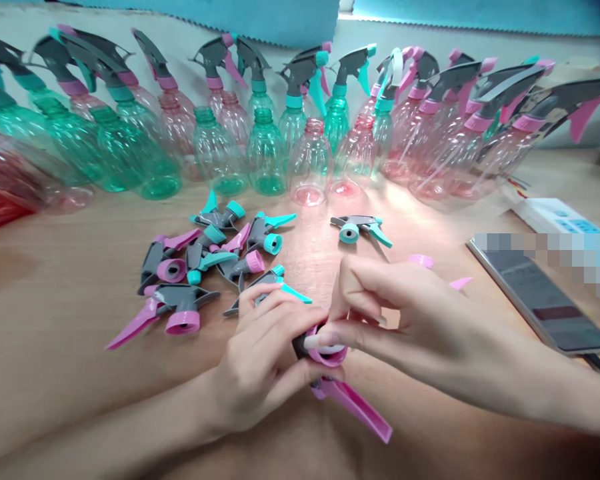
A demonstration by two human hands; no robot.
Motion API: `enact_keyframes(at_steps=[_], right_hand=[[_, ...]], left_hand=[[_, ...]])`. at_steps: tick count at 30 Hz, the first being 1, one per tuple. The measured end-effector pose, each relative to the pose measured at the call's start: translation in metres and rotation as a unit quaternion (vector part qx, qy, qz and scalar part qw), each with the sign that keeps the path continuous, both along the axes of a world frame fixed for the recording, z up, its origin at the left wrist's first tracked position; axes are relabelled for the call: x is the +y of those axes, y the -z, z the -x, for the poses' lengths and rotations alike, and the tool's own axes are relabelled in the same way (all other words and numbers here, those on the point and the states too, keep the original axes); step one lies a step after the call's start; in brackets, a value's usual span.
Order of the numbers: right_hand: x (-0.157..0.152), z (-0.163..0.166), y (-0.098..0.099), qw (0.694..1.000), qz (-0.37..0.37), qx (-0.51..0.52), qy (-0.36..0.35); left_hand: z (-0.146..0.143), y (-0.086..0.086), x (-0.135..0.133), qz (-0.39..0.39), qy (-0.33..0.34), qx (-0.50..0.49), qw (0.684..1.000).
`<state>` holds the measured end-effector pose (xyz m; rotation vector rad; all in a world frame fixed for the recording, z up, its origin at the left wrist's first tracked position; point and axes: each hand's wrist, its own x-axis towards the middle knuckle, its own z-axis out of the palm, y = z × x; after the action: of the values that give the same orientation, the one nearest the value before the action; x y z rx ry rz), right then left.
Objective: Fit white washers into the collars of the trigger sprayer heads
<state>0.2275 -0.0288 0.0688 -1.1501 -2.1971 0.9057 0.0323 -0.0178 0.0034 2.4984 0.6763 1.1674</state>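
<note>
Behind, tubes (445, 157) in some spray bottles (430, 179); pink-grey trigger sprayer (336, 359) in curled left hand (267, 353), white piece (312, 342) in pinched right hand (405, 310).

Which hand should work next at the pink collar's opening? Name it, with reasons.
Probably the right hand: its fingertips are at the pink collar, while the left hand grips that spray head.

The left hand (265, 353) hides most of the gray body of a pink-triggered sprayer head (353, 402); the right hand (355, 310) covers part of a small white piece (314, 342) at its collar. Beyond the right hand, only pink bits of a second sprayer head (421, 261) show. Pixelation masks the smartphone's (545, 300) far end. The left edge cuts off a blurred red object (0, 205).
</note>
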Motion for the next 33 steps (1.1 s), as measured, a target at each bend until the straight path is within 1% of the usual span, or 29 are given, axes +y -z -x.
enact_keyframes(at_steps=[5,10,12,16,19,23,28,33], right_hand=[[0.007,0.004,0.001,0.998,-0.053,0.019,0.037],[0.008,0.002,0.002,0.994,-0.103,0.013,0.039],[0.008,-0.002,0.000,0.995,-0.098,0.001,0.033],[0.009,-0.015,-0.010,0.997,-0.060,-0.053,0.015],[0.010,-0.021,-0.016,0.994,-0.055,-0.091,-0.029],[0.011,-0.019,-0.015,0.990,-0.066,-0.102,-0.075],[0.008,-0.015,-0.011,0.987,-0.087,-0.115,-0.074],[-0.001,-0.018,-0.012,0.981,-0.085,-0.150,-0.086]], left_hand=[[0.001,0.002,-0.001,0.011,-0.006,0.002,1.000],[0.002,0.003,-0.001,0.027,-0.014,0.005,1.000],[0.002,0.002,-0.001,0.030,-0.014,0.003,0.999],[0.002,0.001,-0.001,0.031,-0.014,0.005,0.999],[0.001,0.001,-0.001,0.028,-0.023,0.005,0.999],[0.001,0.002,-0.001,0.026,-0.024,0.003,0.999],[0.002,0.001,-0.002,0.022,-0.020,0.001,1.000],[0.002,0.000,-0.003,0.007,-0.009,-0.001,1.000]])
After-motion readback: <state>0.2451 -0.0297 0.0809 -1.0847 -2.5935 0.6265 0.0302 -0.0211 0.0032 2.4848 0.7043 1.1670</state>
